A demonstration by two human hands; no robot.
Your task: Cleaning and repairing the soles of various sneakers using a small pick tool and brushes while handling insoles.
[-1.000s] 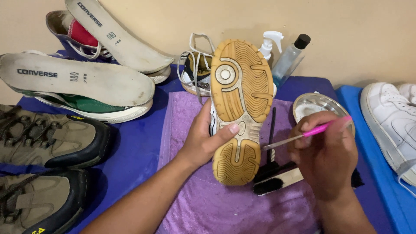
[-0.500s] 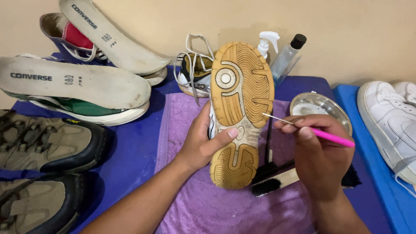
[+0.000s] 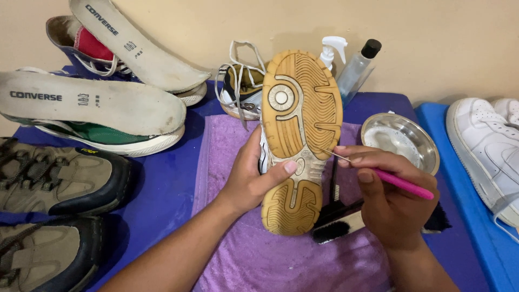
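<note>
Tan ridged sole (image 3: 300,135); pink pick (image 3: 403,183)

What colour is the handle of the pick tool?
Pink, seen in the head view: the pick tool is in the right hand.

Left hand (image 3: 254,181) clasps thumb forward; right hand (image 3: 386,203) pinches, fingers curled.

At the back, by the wall, stand two packages: a white spray bottle (image 3: 331,50) and, just beside it on the right, a clear bottle (image 3: 356,71) with a black cap, leaning. Two grey insoles (image 3: 97,103) on the left carry dark printed labels.
</note>
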